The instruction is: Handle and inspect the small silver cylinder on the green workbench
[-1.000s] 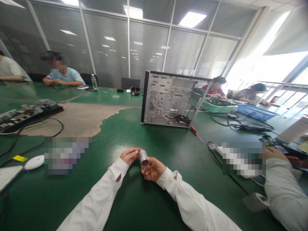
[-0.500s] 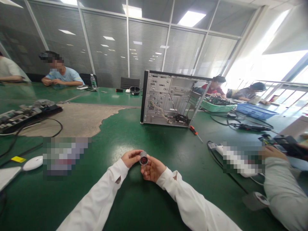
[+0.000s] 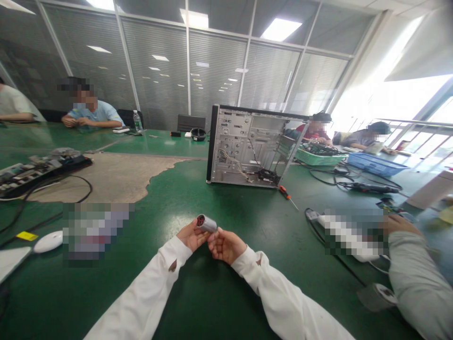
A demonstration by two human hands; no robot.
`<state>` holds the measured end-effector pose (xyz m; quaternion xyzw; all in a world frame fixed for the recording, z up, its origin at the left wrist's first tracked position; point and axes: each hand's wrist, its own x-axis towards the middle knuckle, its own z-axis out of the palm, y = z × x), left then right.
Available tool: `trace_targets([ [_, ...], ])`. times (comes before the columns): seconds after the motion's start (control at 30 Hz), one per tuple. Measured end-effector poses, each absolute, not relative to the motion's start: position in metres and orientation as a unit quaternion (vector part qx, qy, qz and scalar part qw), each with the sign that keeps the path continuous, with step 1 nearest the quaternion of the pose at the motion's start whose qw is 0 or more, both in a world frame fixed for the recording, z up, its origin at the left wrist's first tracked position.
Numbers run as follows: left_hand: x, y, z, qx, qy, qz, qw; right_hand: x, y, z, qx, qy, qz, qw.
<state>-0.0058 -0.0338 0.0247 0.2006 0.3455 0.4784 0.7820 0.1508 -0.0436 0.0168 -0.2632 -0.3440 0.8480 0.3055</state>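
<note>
Between my two hands is a short grey cylinder (image 3: pixel 208 223), lying on a slant, its left end showing red and dark parts inside. My left hand (image 3: pixel 191 235) grips it from the left and below, with the fingers closed about the end that shows red. At the other end, the thumb and forefinger of my right hand (image 3: pixel 226 245) pinch it, while the remaining fingers curl inward. The cylinder is held just above the green table (image 3: pixel 198 293). What the red parts are is too small to tell.
Beyond my hands stands an open computer case (image 3: pixel 244 146), with an orange-handled screwdriver (image 3: pixel 288 196) beside it. A white power strip (image 3: pixel 366 250) and a grey roll (image 3: pixel 378 296) lie at right, near another person's sleeve (image 3: pixel 414 274). A white mouse (image 3: pixel 48 241) is at left.
The cylinder has been turned: its red-filled end faced me before and now points left, with its grey side showing. Both hands have shifted slightly with it.
</note>
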Motion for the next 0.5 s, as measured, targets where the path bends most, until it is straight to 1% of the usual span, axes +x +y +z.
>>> trace_targets([
  [0.13,-0.005,-0.035,0.031,0.195,0.335,0.467,0.794,0.150,-0.043,0.015,-0.258,-0.343,0.847,0.314],
  [0.37,-0.007,-0.030,0.024,0.181,0.365,0.471,0.782,0.151,-0.045,0.016,-0.267,-0.349,0.839,0.320],
  [0.5,-0.007,-0.026,0.018,0.214,0.393,0.527,0.723,0.150,-0.045,0.016,-0.259,-0.356,0.835,0.329],
])
